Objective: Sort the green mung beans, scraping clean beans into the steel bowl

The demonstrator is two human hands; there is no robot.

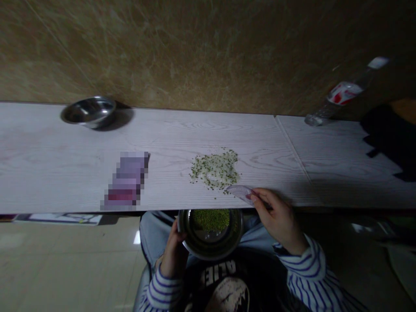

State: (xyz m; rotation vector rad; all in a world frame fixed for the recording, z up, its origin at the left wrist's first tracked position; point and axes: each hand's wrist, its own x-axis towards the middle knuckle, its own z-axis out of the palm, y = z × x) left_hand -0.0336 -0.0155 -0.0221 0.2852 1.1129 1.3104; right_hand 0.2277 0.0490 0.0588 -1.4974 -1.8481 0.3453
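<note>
Steel gleams in the head view: left hand curled on the rim of a bowl, probably stiff and smooth, best held right there, green beans inside. Right hand pinches a thin pale card, light by the look, at its near end; just beyond its tip, loose mixed green-and-white grains, likely prone to scatter, strew the tabletop.

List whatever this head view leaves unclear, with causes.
All in the head view:
Left-hand grip: some fingers, hidden by the held bowl.
Held bowl: far rim, hidden by the tabletop.
Pale piece: end hidden by the right-hand grip.
Bottle label: wording, blurred.
Pixelated object: details, masked.
Dark item: remainder, cut off by right edge.
</note>
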